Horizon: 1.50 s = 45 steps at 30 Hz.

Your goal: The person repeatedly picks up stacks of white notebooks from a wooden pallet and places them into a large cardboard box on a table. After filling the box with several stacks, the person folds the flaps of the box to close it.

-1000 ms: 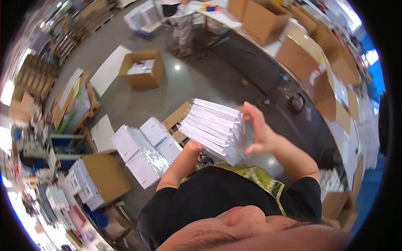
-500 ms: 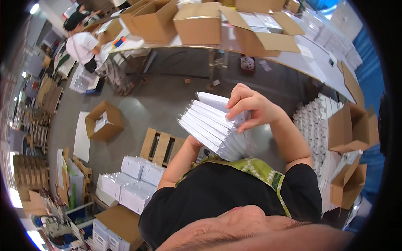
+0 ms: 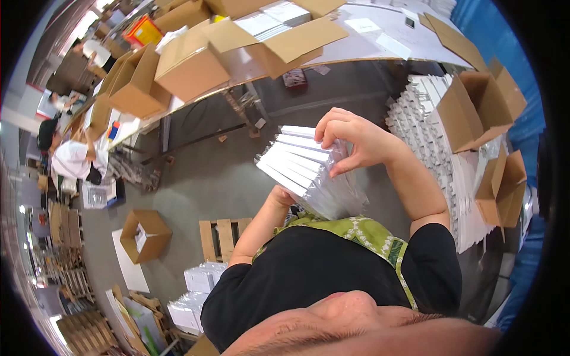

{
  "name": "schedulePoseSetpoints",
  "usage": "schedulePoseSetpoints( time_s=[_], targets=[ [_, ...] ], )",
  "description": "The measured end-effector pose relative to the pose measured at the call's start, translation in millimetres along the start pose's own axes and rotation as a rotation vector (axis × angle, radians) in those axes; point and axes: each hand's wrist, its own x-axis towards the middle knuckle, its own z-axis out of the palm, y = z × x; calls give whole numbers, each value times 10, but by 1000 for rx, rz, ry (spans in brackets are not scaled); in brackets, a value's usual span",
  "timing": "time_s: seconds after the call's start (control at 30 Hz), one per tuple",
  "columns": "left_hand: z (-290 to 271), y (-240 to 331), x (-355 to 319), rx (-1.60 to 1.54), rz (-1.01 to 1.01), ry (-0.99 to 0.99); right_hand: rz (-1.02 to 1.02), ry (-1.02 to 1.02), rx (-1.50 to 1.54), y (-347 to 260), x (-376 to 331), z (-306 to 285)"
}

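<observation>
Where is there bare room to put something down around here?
Grey floor lies bare between the wooden pallet and the table; the tabletop's right end has gaps around loose papers. Its left stretch is crowded with cardboard boxes.

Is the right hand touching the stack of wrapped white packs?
Touching: the head view shows the right hand curled over the stack at its upper right corner.
</observation>
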Motion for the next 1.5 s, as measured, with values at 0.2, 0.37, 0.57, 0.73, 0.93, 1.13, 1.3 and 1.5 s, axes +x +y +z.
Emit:
schedulePoseSetpoints(
  time_s=[0.2, 0.37, 0.57, 0.73, 0.93, 1.13, 1.3, 1.5],
  targets=[
    [-198, 136, 687, -14, -96, -118, 122, 95, 35, 364, 27, -245],
    [-380, 387, 1292, -44, -145, -250, 201, -41, -133, 611, 304, -486],
    [-785, 570, 1759, -115, -272, -301, 316, 59, -121, 987, 528, -664],
    [-1068, 577, 2025, -224, -385, -320, 426, 108, -260, 1141, 688, -747],
    [-1059, 580, 2323, -163, -473, -250, 556, 199, -269, 1383, 652, -793],
    [-1155, 414, 2591, -200, -418, -270, 535, 237, -152, 1682, 457, -1034],
    [-1021, 281, 2846, -189, -385, -229, 532, 223, -162, 1993, 181, -1381],
    [-996, -140, 3195, -184, -287, -216, 474, 619, -91, 2292, -145, -1446]
  ],
)
